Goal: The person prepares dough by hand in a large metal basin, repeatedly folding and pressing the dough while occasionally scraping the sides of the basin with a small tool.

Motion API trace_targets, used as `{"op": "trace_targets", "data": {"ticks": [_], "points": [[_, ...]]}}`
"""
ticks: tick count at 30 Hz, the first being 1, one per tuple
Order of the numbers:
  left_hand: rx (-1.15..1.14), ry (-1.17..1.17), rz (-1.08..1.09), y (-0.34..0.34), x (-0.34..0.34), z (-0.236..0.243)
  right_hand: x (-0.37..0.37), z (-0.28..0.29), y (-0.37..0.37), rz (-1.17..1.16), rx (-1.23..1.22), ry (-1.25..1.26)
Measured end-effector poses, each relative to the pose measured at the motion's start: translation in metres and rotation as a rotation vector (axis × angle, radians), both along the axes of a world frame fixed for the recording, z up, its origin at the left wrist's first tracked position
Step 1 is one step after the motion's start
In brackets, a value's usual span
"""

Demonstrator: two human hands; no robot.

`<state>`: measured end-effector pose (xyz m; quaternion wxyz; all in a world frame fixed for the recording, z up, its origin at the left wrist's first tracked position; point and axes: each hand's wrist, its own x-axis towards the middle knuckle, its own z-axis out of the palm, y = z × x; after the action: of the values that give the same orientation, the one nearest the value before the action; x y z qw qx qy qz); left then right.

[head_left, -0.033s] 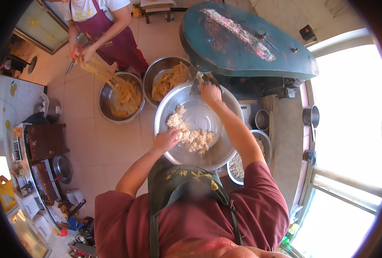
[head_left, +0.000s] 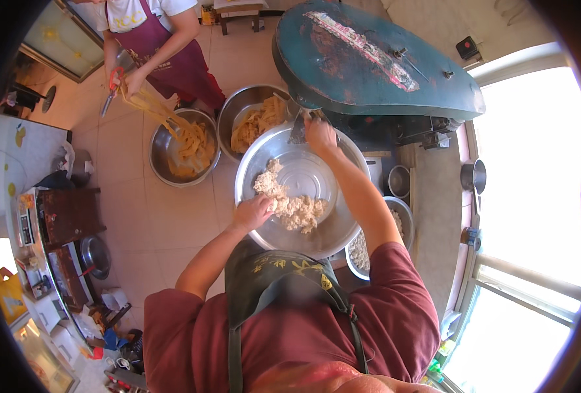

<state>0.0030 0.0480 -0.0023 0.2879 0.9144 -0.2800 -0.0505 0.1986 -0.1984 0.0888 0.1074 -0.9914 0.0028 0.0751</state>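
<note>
A wide steel bowl (head_left: 251,171) in front of me holds crumbly pale dough (head_left: 300,213). My left hand (head_left: 254,211) is inside its left side, fingers closed around a clump of that dough. My right hand (head_left: 322,137) is at the bowl's back, against a dark metal opening (head_left: 298,129) beneath the blue-green machine (head_left: 375,59). Its fingers are curled, and what they hold or press is hidden.
A person in a purple apron (head_left: 159,65) holds red-handled scissors (head_left: 112,85) and yellow strips over a steel bowl (head_left: 163,170); another bowl (head_left: 238,101) holds more strips. A smaller bowl (head_left: 350,255) of pale crumbs is at my right, beside a bright window (head_left: 526,164). A cluttered counter (head_left: 61,216) lines the left.
</note>
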Motion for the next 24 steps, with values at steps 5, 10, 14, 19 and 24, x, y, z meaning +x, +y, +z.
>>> {"op": "trace_targets", "data": {"ticks": [5,10,14,19,24], "points": [[-0.045,-0.021,0.036,0.007,0.0,0.004,-0.018,-0.006,-0.007,0.003,0.099,0.071],[0.005,0.039,-0.004,-0.007,0.002,0.01,0.021,-0.034,-0.024,0.095,-0.059,0.104],[-0.015,0.009,0.033,0.003,-0.001,0.0,0.012,-0.02,-0.005,0.062,0.017,0.034],[-0.057,0.031,0.056,-0.008,0.001,0.01,0.01,-0.02,-0.012,0.103,-0.018,0.045],[-0.337,0.031,0.183,-0.024,0.034,0.016,-0.006,0.022,-0.01,-0.034,0.154,0.04]]}}
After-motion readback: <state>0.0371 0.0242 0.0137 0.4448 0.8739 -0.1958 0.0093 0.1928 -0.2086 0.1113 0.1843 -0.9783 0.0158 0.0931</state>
